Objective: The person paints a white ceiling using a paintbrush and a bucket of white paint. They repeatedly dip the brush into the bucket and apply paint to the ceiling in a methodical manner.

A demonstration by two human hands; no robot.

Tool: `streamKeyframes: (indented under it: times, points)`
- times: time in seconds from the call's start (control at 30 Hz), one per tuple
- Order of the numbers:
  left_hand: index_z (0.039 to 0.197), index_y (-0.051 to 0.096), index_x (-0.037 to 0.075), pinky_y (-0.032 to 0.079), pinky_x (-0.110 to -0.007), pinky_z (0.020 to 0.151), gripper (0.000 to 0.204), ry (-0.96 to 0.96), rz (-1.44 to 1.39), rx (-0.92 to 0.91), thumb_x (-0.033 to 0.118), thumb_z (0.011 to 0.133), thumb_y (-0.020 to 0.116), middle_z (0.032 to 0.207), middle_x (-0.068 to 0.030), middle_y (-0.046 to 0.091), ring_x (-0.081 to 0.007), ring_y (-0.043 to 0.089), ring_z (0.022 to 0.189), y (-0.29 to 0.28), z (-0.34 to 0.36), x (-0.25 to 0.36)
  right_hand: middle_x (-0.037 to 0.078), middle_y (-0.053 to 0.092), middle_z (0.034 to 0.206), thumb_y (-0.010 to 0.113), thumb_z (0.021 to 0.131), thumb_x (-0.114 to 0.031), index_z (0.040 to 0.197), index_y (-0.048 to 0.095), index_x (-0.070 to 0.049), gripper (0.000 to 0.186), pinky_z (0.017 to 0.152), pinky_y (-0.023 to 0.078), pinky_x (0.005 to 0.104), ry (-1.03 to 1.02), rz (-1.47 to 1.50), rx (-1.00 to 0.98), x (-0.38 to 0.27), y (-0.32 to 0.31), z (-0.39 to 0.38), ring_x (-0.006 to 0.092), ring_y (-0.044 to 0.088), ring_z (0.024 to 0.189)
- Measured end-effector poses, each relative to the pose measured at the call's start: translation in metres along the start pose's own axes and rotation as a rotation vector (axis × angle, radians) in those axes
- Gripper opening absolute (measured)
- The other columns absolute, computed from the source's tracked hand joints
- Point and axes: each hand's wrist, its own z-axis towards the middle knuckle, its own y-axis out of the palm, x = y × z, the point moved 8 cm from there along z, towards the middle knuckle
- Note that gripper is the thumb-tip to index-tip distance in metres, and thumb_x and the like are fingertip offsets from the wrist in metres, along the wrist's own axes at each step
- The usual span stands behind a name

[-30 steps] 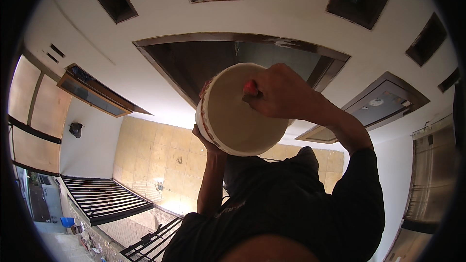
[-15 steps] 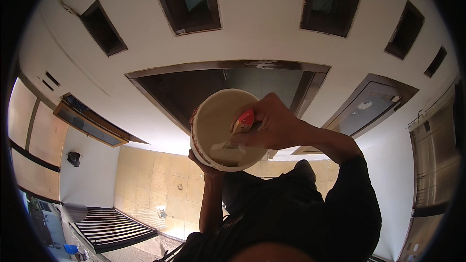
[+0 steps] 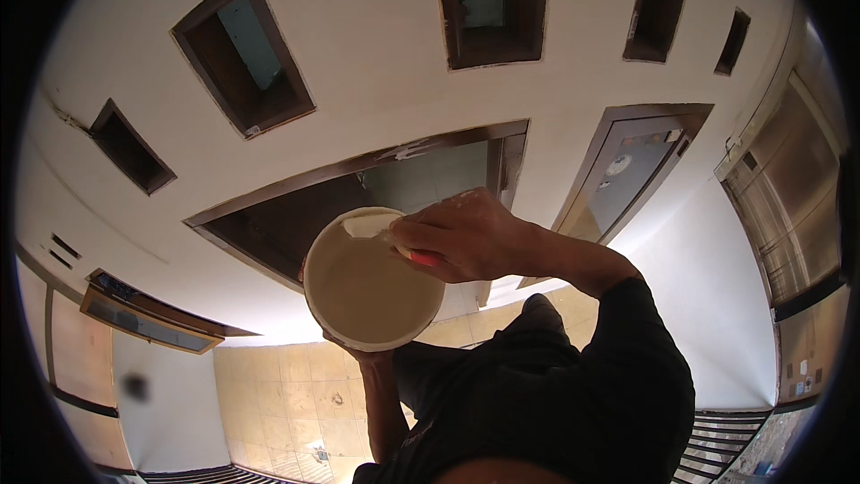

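A round cream bucket (image 3: 324,260) is held up in front of me, its open top tipped toward my view. My left hand (image 3: 349,347) grips the bucket from below and behind, with most of its fingers hidden by the bucket. In my right hand (image 3: 461,235), closed around its handle, is a paintbrush (image 3: 362,227) with a red end. The pale, coated bristles lie at the bucket's far rim, inside the opening. How much paint the bucket holds I cannot make out.
Ahead stands a white wall with a large brown-framed doorway (image 3: 358,161), a grey door (image 3: 632,157) to the right and several dark window openings (image 3: 493,4). Tan floor tiles (image 3: 291,394) lie below. Striped railings (image 3: 721,439) show at the lower right.
The view has turned to the right. My right hand has brought the brush from deep in the bucket up to its far rim, and the bristles now point left.
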Motion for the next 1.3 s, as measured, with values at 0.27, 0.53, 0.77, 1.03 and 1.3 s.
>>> streamKeyframes:
  times: [0.27, 0.53, 0.77, 1.03, 1.3]
  points:
    - [0.148, 0.034, 0.012, 0.042, -0.047, 0.106, 0.079, -0.049, -0.025, -0.006, 0.069, 0.094, 0.032, 0.144, -0.012, 0.044, -0.0282, 0.045, 0.131, 0.007, -0.001, -0.008, 0.01, 0.075, 0.082, 0.083, 0.077, -0.011, 0.091, 0.074, 0.001, 0.021, 0.063, 0.057, 0.0259, 0.403, 0.696, 0.125, 0.021, 0.0, -0.018, 0.013, 0.071, 0.07]
    - [0.149, 0.033, 0.012, 0.043, -0.048, 0.105, 0.082, -0.065, -0.006, 0.01, 0.07, 0.092, 0.036, 0.144, -0.0126, 0.044, -0.0292, 0.045, 0.13, 0.002, -0.008, -0.012, 0.012, 0.074, 0.083, 0.081, 0.08, -0.014, 0.095, 0.074, 0.001, 0.022, 0.07, 0.056, 0.0277, 0.534, 0.855, -0.11, 0.021, 0.042, -0.016, 0.0138, 0.07, 0.073]
    - [0.149, 0.032, 0.012, 0.044, -0.048, 0.104, 0.085, -0.087, -0.013, 0.003, 0.072, 0.09, 0.041, 0.144, -0.0132, 0.044, -0.0301, 0.046, 0.13, 0.005, -0.007, -0.019, 0.01, 0.073, 0.088, 0.081, 0.08, -0.02, 0.105, 0.072, -0.01, 0.029, 0.063, 0.058, 0.0333, 0.175, 0.348, 0.095, 0.017, 0.024, -0.017, 0.0272, 0.071, 0.071]
    - [0.15, 0.031, 0.012, 0.045, -0.049, 0.103, 0.088, -0.044, 0.033, 0.019, 0.073, 0.088, 0.045, 0.144, -0.0138, 0.044, -0.0311, 0.047, 0.129, -0.004, -0.008, -0.01, 0.01, 0.074, 0.085, 0.083, 0.078, -0.01, 0.1, 0.072, -0.003, 0.026, 0.058, 0.059, 0.0289, 0.111, 0.163, 0.203, 0.009, -0.023, -0.023, 0.0215, 0.073, 0.07]
    - [0.147, 0.04, 0.015, 0.044, -0.051, 0.104, 0.094, -0.372, -0.329, 0.081, 0.083, 0.084, 0.035, 0.147, -0.0111, 0.042, -0.0323, 0.044, 0.131, -0.008, -0.008, -0.038, 0.01, 0.075, 0.084, 0.082, 0.079, -0.005, 0.096, 0.074, 0.003, 0.021, 0.071, 0.058, 0.0254, 0.541, 0.806, -0.029, 0.017, 0.009, -0.028, 0.0131, 0.072, 0.077]
